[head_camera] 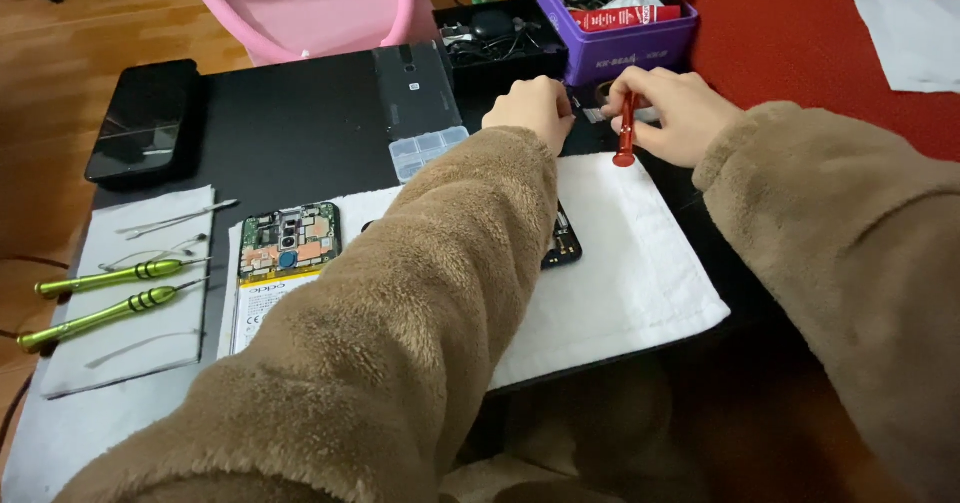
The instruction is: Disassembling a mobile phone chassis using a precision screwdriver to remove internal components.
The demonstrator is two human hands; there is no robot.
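Note:
My right hand (672, 111) grips a red screwdriver (626, 133), held upright beside the purple box (620, 41). My left hand (532, 109) reaches across the table with fingers curled, just in front of a black tray (500, 38); what it touches is hidden. Both arms wear fuzzy brown sleeves. An opened phone (285, 263) with bare circuit board and battery lies on a white towel (630, 263). A second dark phone part (563, 245) peeks out from under my left sleeve.
Two green screwdrivers (110, 293) and thin metal tools lie on a white cloth at left. A black phone (143, 118) lies far left. A back cover (415, 88) and clear parts case (428, 150) sit mid-table. Pink chair behind; white paper (915, 38) at the right.

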